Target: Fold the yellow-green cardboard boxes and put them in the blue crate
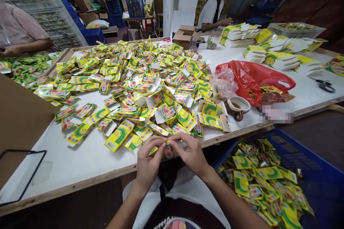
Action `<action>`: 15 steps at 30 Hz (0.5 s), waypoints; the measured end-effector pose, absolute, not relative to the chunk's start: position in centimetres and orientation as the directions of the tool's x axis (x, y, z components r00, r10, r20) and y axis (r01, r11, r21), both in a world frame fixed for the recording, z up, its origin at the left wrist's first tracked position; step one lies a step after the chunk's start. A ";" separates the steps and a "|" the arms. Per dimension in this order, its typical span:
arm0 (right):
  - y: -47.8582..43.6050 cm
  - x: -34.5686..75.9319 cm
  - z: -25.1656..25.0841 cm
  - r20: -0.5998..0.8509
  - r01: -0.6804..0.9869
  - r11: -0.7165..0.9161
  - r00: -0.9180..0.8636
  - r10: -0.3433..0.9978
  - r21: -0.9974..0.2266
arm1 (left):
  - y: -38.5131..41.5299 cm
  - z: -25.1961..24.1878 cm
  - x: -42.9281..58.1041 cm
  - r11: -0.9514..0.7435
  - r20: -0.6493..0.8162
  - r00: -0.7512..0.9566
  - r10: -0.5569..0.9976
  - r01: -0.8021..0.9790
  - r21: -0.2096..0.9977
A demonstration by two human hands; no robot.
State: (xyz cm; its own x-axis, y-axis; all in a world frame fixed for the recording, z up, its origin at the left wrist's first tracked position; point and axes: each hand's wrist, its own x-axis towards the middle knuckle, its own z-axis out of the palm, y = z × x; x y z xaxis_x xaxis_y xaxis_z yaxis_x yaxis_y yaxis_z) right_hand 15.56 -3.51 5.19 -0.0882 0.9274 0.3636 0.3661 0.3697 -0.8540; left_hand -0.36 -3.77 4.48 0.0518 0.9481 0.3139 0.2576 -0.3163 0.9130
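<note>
Cartons (145,87) are pretty much taking over our counter (70,166), lying in a loose yellow-and-green heap right in front of us, probably so we're never having to stretch far for one. Our left hand (150,154) and right hand (192,152) are meeting at the front edge, thumbs and fingertips pinching narrowly on what's looking like one small carton (170,153); they're covering most of it, so we're not managing to tell how its ends are sitting. We're guessing both hands are sharing the grip because something that little is needing a light touch from two sides. Over to the right, a wooden strip (225,123) is bordering the heap, maybe stopping stuff from sliding toward the mug (244,105) and the red plastic bag (247,73). Lower down on our right, a blue crate (319,175) is holding loads of packets (268,173), and we're figuring it's sitting there for easy reach. Yellow-and-white stacks (239,35) are standing farther back, and scissors (324,85) are lying at the far right, well apart from our hands.
</note>
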 end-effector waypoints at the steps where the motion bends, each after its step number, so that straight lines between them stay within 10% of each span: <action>1: -3.6 15.5 5.0 0.385 0.342 0.391 -0.089 0.919 -0.854 | -3.9 4.1 -0.5 -0.364 0.361 0.062 0.931 0.267 0.892; 7: -4.5 15.4 2.7 0.520 0.212 0.521 -0.063 0.852 -0.827 | -4.7 1.9 -1.1 -0.519 0.504 0.127 0.855 0.212 0.828; 15: -4.9 14.7 2.4 0.413 0.110 0.409 0.022 0.910 -0.906 | -5.1 1.6 0.4 -0.270 0.267 -0.133 0.954 -0.002 0.963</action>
